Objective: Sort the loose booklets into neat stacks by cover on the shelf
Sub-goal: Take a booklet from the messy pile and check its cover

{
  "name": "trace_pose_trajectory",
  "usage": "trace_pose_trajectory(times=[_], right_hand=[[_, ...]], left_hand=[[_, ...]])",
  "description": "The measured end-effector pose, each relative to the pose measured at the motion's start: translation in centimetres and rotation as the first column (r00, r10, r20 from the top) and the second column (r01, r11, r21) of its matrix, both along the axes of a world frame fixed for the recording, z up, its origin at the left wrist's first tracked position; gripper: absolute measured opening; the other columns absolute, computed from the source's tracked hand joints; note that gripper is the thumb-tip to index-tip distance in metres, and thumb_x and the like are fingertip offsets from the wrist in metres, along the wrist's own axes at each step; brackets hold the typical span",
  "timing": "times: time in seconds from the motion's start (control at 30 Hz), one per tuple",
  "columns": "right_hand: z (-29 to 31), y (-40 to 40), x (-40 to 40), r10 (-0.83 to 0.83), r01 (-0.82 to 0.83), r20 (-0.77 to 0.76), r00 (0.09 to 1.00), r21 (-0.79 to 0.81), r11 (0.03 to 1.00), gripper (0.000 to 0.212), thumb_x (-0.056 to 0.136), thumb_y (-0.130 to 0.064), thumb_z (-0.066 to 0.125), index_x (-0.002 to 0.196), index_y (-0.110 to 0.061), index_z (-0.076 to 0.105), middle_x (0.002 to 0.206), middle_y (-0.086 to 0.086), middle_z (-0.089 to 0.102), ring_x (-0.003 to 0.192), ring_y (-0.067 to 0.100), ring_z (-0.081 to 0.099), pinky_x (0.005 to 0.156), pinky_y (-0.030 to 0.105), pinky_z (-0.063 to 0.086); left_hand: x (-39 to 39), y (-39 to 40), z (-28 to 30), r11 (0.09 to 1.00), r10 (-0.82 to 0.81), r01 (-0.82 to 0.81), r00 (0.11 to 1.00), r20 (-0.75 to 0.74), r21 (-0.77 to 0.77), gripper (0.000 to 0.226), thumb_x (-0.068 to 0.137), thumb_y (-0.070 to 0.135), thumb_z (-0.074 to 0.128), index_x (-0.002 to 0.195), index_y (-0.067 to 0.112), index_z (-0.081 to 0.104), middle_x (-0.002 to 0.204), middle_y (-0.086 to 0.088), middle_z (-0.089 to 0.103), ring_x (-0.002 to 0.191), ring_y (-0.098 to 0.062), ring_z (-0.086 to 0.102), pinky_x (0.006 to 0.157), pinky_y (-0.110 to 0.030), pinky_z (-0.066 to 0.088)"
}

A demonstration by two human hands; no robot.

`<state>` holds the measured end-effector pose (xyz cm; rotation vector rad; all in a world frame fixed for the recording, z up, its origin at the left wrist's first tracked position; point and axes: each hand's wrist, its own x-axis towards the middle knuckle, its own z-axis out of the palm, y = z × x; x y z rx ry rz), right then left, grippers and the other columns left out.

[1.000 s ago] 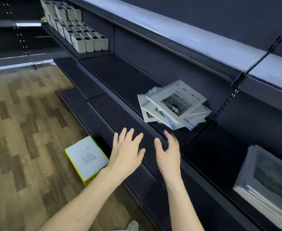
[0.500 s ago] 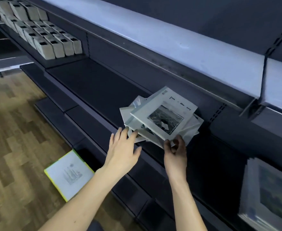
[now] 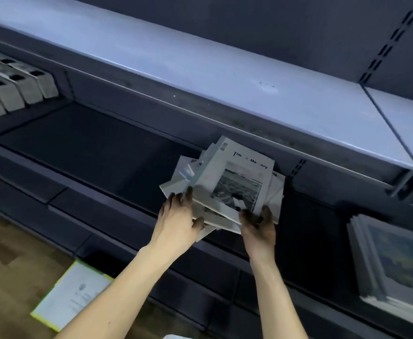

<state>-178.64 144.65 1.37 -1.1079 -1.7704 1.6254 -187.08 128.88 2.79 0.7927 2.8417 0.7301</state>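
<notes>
Head view: left hand [image 3: 177,222], right hand [image 3: 259,226] grip messy booklet pile [image 3: 225,187] on shelf [image 3: 90,145]; fingers apparently curled around edges.

Black letters on the pale cover of the top booklet [image 3: 234,177] read "Tim", "Me" and "ory", with gaps between them. Small print on the white sheet [image 3: 75,292] lying on the floor is too blurred to read.

left hand [image 3: 176,220] gripping, right hand [image 3: 258,225] gripping
</notes>
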Motion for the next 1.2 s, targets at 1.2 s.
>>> trace_pose_trajectory(times=[1.2], right_hand=[[2.3,-7.1,13.1,-0.628,0.624,-0.159,0.762,-0.082,0.777,0.027,0.105,-0.009,0.043,0.13,-0.018,0.051,0.098,0.01,0.072,0.053,0.027,0.068,0.041,0.025,0.049]], left_hand=[[2.6,2.0,-0.6,0.795,-0.604,0.606,0.791,-0.095,-0.003,0.061,0.093,0.026,0.05,0.15,0.02,0.028,0.157,-0.009,0.022,0.146,-0.031,0.016,0.119,-0.046,0.021]])
